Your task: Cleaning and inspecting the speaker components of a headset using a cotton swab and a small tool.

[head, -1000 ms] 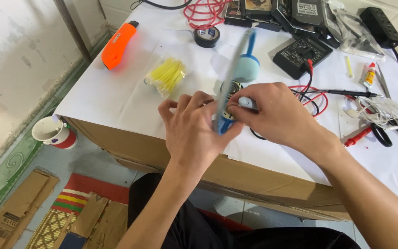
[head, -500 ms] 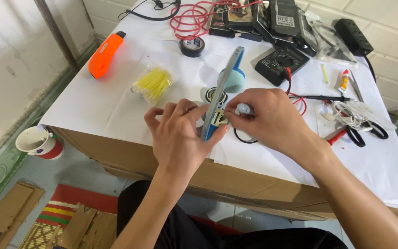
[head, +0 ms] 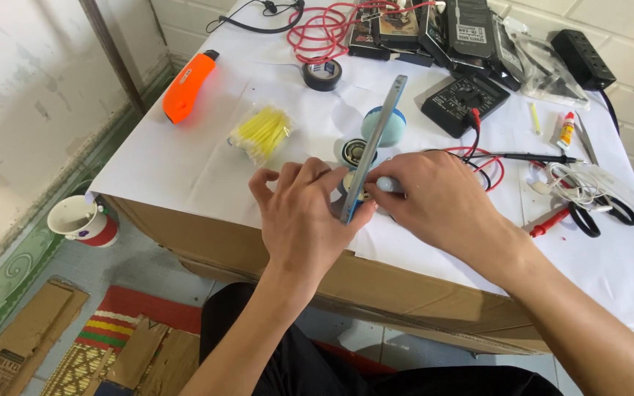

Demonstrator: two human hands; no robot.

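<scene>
A blue-edged phone (head: 377,141) stands on its edge over the white-covered table (head: 185,169), tilted away from me. My left hand (head: 304,213) grips its near end from the left. My right hand (head: 434,202) pinches a small pale tool (head: 388,185) against the phone's near end from the right. Small round parts (head: 351,152) lie just behind my fingers, partly hidden by the phone.
An orange tool (head: 188,86), a bag of yellow sticks (head: 262,132), black tape (head: 322,74), a black multimeter (head: 464,103) with red leads (head: 482,158), scissors (head: 602,213), a glue tube (head: 566,130) and stacked devices (head: 434,26) lie on the table. A mug (head: 82,221) stands on the floor.
The view has shifted slightly. Both hands stay on the phone's near end, the right one still working with the small tool.
</scene>
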